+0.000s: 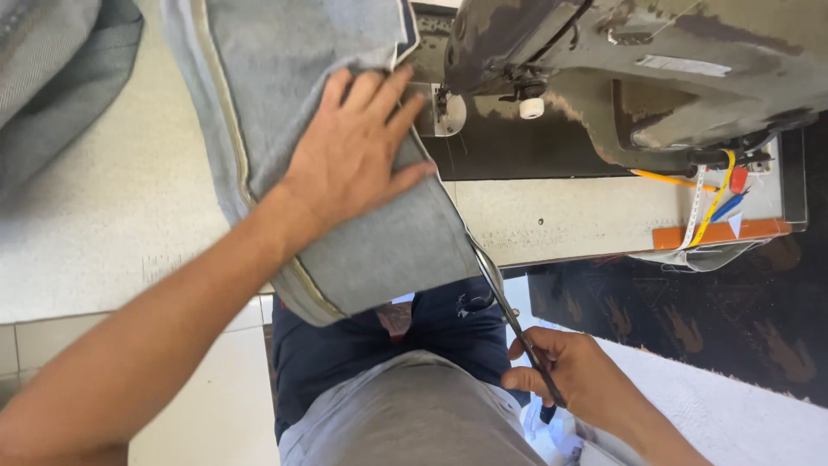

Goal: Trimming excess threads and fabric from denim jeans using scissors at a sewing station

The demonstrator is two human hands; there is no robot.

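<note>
Left hand (354, 155) spread flat on folded denim (362, 233) beside sewing machine (621, 69); right hand (561, 371) gripping scissors (517, 332) at the trailing edge; cutting apparently still underway

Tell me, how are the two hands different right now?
The left hand lies flat with fingers spread on the grey denim cloth; the right hand is curled around dark scissors. The left hand is up on the table by the sewing machine; the right hand sits lower, off the table's edge, near the person's lap. Both are bare.
</note>
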